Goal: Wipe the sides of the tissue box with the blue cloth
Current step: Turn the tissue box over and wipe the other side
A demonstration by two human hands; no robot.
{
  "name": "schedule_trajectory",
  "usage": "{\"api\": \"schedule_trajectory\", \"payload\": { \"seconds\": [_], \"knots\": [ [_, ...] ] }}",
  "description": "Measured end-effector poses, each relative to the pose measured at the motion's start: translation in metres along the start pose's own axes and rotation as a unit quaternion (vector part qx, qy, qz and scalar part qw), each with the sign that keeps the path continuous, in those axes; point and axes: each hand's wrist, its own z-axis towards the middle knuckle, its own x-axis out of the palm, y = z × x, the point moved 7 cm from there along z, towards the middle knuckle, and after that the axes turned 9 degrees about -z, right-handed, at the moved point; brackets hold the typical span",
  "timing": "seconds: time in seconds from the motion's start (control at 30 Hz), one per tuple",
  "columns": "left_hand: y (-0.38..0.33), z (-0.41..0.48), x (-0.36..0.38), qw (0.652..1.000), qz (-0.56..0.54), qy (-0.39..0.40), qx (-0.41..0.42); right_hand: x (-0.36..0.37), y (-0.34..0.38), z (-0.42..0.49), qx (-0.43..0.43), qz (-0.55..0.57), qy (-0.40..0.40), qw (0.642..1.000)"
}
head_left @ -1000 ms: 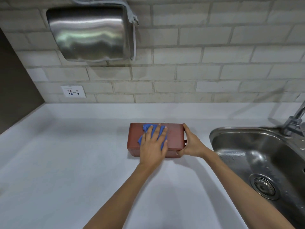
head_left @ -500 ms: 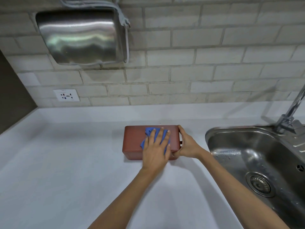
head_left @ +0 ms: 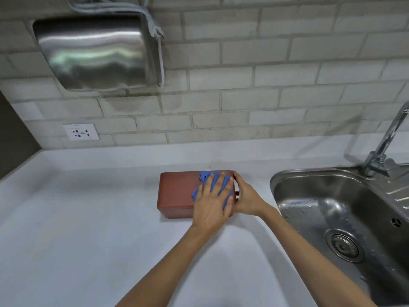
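Note:
A reddish-brown tissue box (head_left: 177,191) lies on the white counter (head_left: 88,218), near the middle. The blue cloth (head_left: 207,177) is spread on the right part of the box's upward face. My left hand (head_left: 210,207) lies flat on the cloth with fingers spread, pressing it onto the box. Cloth shows between and beyond the fingers. My right hand (head_left: 247,198) grips the box's right end, thumb over its far corner. That end of the box is hidden by the hands.
A steel sink (head_left: 332,207) with a drain is set into the counter just right of the box, and a tap (head_left: 385,145) stands at its far edge. On the brick wall hang a steel hand dryer (head_left: 99,52) and a socket (head_left: 80,132).
My left hand has slid the cloth rightwards along the box, from its middle to its right part. My right hand keeps its hold on the right end.

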Motion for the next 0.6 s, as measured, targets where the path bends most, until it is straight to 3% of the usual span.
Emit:
{"api": "schedule_trajectory", "payload": {
  "seconds": [0.07, 0.23, 0.47, 0.6],
  "knots": [
    [0.013, -0.013, -0.004, 1.0, 0.016, -0.007, 0.02, 0.002, -0.003, -0.001, 0.009, 0.005, 0.003, 1.0],
    [0.029, 0.017, -0.01, 0.993, -0.011, -0.073, -0.094, 0.004, -0.002, -0.002, 0.003, -0.005, -0.007, 1.0],
    [-0.014, 0.016, 0.013, 0.999, 0.032, -0.012, 0.014, 0.0, -0.003, -0.006, -0.023, 0.002, -0.031, 0.999],
    [0.039, -0.012, -0.008, 0.997, 0.039, -0.062, -0.037, 0.004, -0.007, -0.007, -0.019, 0.023, -0.011, 1.0]
  ]
}}
